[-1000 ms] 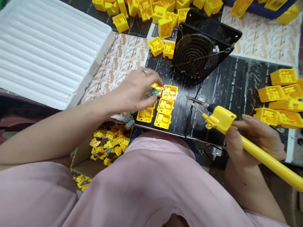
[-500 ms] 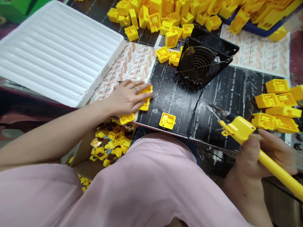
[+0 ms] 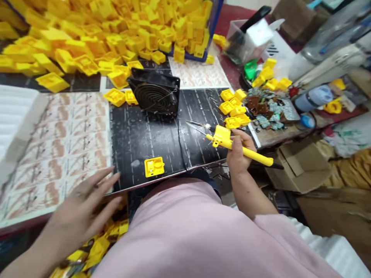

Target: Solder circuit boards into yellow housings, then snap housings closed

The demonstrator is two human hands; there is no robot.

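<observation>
My left hand (image 3: pixel 84 208), slightly blurred, has its fingers spread at the table's front edge, over the patterned paper (image 3: pixel 55 150), with nothing in it. My right hand (image 3: pixel 240 150) is wrapped round the yellow handle of a soldering iron (image 3: pixel 222 136), whose metal tip points left over the black table surface (image 3: pixel 136 135). Between the hands, near the front edge, lies one open yellow case (image 3: pixel 154 166) with small parts inside. Behind it stands a black fan (image 3: pixel 156 94) with a round wire grille.
Yellow cases (image 3: pixel 234 110) form a group right of the fan. A blue-edged bin (image 3: pixel 214 27) holds a large heap. Small circuit parts (image 3: pixel 268 110) lie at the right. Below the left hand are yellow pieces (image 3: pixel 97 253). A white foam tray (image 3: pixel 17 119) is at the left.
The view has swung to the right. My left hand has come off the yellow cases at the left, which no longer show on the table, and its fingers have spread. My right hand still holds the iron.
</observation>
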